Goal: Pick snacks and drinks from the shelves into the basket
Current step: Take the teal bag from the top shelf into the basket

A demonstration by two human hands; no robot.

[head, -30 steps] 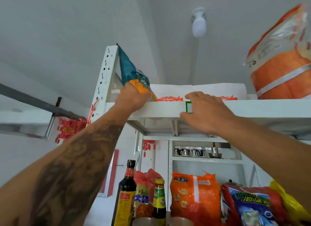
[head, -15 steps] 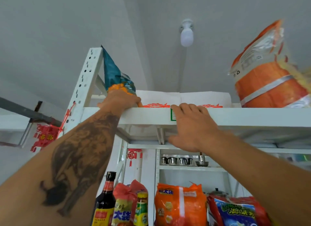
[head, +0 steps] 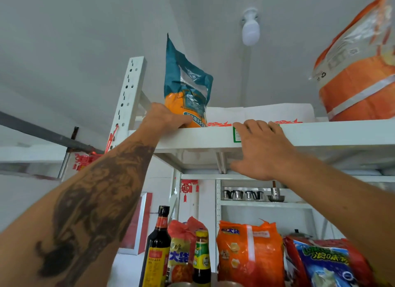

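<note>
Head view looks up at a white metal shelf [head: 320,135] whose front edge runs across the middle. At the shelf's right end stands a big orange sack [head: 359,79], leaning a little. Behind the front edge lies a flat white box [head: 267,113] with red print along its bottom. Near the left corner, beside the perforated upright post [head: 128,92], a teal and orange snack bag [head: 186,88] stands upright on the shelf.

The left hand [head: 164,119] reaches over the front edge and grips the bag's lower left side; its fingers curl around the orange bottom part, thumb side toward the post. The shelf edge hides the very base of the bag. The right hand [head: 260,150] rests on the front edge near the middle, fingers hooked over the top of the lip, thumb spread below it, partly covering a small green label [head: 236,135].

On the lower shelf stand a dark sauce bottle [head: 157,248], a smaller green-labelled bottle [head: 201,256], an orange packet [head: 248,254] and a red and blue snack bag [head: 327,263].
</note>
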